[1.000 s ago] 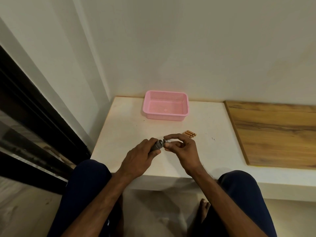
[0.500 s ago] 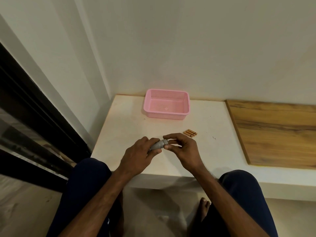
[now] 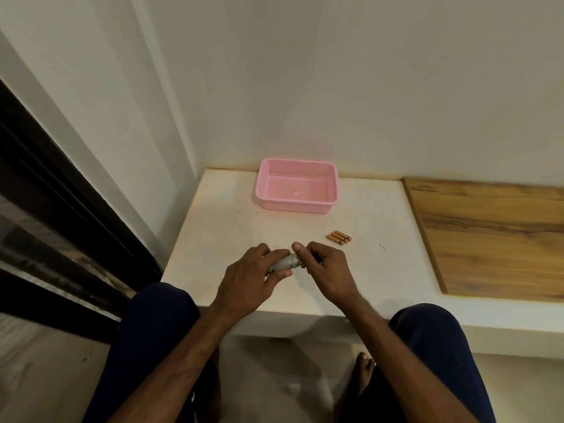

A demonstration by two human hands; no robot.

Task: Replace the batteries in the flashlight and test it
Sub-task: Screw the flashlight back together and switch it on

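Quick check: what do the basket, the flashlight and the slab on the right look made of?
The basket: pink plastic, matte, with moulded perforated walls. The flashlight: grey, dull sheen, probably metal, though plastic is possible. The slab: wood or wood-look laminate, grain streaks showing.

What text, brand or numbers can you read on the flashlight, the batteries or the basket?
Flashlight: nothing readable; largely covered by the left hand and right hand.
Batteries: any print is too small to read.
Pink basket: no markings visible.
No legible text anywhere.
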